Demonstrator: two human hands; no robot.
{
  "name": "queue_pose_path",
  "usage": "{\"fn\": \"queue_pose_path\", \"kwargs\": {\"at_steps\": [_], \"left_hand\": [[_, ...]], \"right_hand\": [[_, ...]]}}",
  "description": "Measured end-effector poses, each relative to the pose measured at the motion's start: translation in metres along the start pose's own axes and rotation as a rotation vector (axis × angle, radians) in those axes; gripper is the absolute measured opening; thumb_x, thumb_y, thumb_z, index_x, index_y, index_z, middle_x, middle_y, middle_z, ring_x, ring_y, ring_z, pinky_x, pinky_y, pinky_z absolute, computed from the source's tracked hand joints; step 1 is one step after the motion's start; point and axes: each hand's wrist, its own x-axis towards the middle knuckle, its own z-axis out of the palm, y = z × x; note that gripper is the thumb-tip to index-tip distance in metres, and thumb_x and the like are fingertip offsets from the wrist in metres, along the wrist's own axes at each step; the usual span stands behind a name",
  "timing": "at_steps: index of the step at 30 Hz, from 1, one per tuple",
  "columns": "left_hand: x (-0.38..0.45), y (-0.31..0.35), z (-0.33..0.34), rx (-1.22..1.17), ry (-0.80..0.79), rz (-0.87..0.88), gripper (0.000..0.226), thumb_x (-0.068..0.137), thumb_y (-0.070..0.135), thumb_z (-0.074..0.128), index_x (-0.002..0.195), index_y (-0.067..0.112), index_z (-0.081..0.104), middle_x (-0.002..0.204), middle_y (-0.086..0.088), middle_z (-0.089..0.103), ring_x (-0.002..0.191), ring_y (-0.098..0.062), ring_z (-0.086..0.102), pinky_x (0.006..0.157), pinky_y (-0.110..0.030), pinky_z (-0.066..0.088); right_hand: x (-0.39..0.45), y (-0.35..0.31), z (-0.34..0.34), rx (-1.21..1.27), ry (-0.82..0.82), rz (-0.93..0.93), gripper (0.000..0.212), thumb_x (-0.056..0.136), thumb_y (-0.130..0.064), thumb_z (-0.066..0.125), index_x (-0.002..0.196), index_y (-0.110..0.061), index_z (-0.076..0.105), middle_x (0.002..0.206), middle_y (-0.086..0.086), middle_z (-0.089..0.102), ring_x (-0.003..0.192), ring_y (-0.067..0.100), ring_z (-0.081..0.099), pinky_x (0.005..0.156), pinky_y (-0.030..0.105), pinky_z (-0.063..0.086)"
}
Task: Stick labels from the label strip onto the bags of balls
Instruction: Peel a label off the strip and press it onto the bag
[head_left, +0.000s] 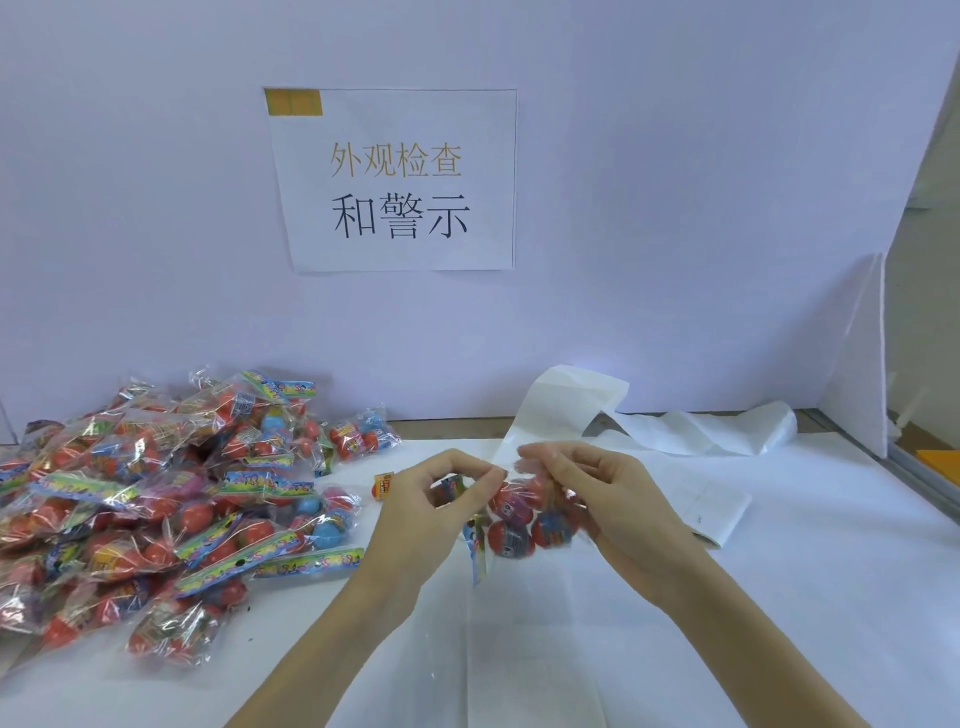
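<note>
Both hands, left hand (421, 499) and right hand (587, 493), pinch one clear crinkly bag of red balls (519, 519) just right of the big unsorted heap of ball bags (156, 509), white label strip (561, 410) behind; most bags look undone.

Bag pile (156, 499) blocks left; label strip (649, 436) crosses behind; bare table (779, 597) right, near.

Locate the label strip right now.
In the head view the label strip lies on the white table right of centre, running from the hands back toward the wall, opposite the pile of bagged balls on the left.
</note>
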Motion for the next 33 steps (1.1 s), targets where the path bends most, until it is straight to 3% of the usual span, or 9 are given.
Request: {"fn": "queue_pose_path", "kwargs": {"at_steps": [3,8,12,17,20,24,26,29,33], "left_hand": [[0.005,-0.003,-0.005,-0.115,0.091,-0.002,0.006,0.091,0.021,0.077,0.086,0.018,0.078,0.087,-0.004,0.074,0.077,-0.015,0.065,0.083,-0.032,0.052],[0.009,-0.004,-0.013,-0.042,0.010,-0.038,0.006,0.097,0.010,0.069,0.097,0.014,0.073,0.095,0.001,0.072,0.086,-0.016,0.064,0.078,-0.030,0.049],[0.007,-0.002,-0.010,-0.137,-0.105,-0.058,0.031,0.090,0.036,0.070,0.110,0.012,0.074,0.095,0.000,0.072,0.082,-0.015,0.062,0.070,-0.029,0.048],[0.006,-0.004,-0.007,-0.089,-0.027,0.009,0.026,0.083,0.037,0.075,0.088,0.012,0.075,0.081,-0.009,0.072,0.070,-0.017,0.060,0.074,-0.034,0.053],[0.005,-0.003,-0.006,-0.204,-0.022,0.045,0.025,0.081,0.034,0.077,0.079,0.011,0.071,0.077,-0.009,0.068,0.069,-0.017,0.057,0.072,-0.027,0.052],[0.000,-0.001,0.005,-0.405,-0.052,0.032,0.021,0.089,0.027,0.072,0.073,0.015,0.064,0.070,-0.003,0.063,0.064,-0.011,0.058,0.064,-0.020,0.054],[-0.002,-0.003,0.008,-0.308,-0.026,0.075,0.022,0.093,0.030,0.068,0.078,0.015,0.062,0.075,-0.005,0.064,0.068,-0.013,0.060,0.066,-0.021,0.055],[-0.003,-0.007,0.008,-0.178,0.003,0.121,0.016,0.102,0.028,0.061,0.093,0.015,0.063,0.089,-0.007,0.066,0.081,-0.013,0.065,0.071,-0.023,0.056],[-0.004,-0.009,0.009,-0.159,-0.015,0.092,0.013,0.104,0.019,0.060,0.095,0.008,0.060,0.084,-0.004,0.062,0.079,-0.014,0.061,0.071,-0.023,0.054]], "right_hand": [[0.001,0.000,-0.003,-0.018,-0.086,0.015,0.034,0.096,-0.037,0.068,0.120,-0.014,0.075,0.115,0.011,0.078,0.109,0.028,0.074,0.096,0.037,0.061],[0.002,0.002,-0.005,-0.108,-0.073,0.020,0.016,0.098,-0.019,0.072,0.110,-0.010,0.078,0.104,0.017,0.079,0.096,0.031,0.077,0.083,0.030,0.061],[0.001,0.001,-0.005,-0.257,-0.104,-0.017,0.015,0.094,-0.034,0.076,0.097,-0.020,0.079,0.095,0.008,0.079,0.087,0.018,0.074,0.078,0.024,0.057],[0.001,0.006,0.000,-0.468,-0.022,-0.175,0.043,0.092,-0.062,0.055,0.094,-0.027,0.081,0.091,-0.005,0.080,0.087,0.011,0.074,0.078,0.024,0.055],[0.000,0.006,0.001,-0.352,-0.034,-0.216,0.039,0.099,-0.051,0.054,0.107,-0.027,0.082,0.100,-0.004,0.081,0.097,0.013,0.075,0.085,0.026,0.058],[0.000,0.006,0.002,-0.005,-0.123,-0.087,0.039,0.104,-0.039,0.052,0.120,-0.016,0.079,0.118,0.013,0.078,0.113,0.031,0.073,0.099,0.041,0.057],[0.000,0.007,0.004,0.080,-0.107,-0.062,0.043,0.106,-0.040,0.049,0.121,-0.013,0.078,0.119,0.016,0.076,0.114,0.033,0.073,0.098,0.042,0.060],[0.000,0.010,0.008,0.086,-0.034,-0.068,0.046,0.105,-0.047,0.046,0.116,-0.018,0.080,0.116,0.013,0.078,0.111,0.029,0.074,0.097,0.041,0.061],[0.000,0.013,0.012,-0.029,0.021,-0.123,0.042,0.100,-0.050,0.050,0.106,-0.025,0.083,0.104,0.009,0.081,0.100,0.025,0.078,0.086,0.035,0.064]]}}
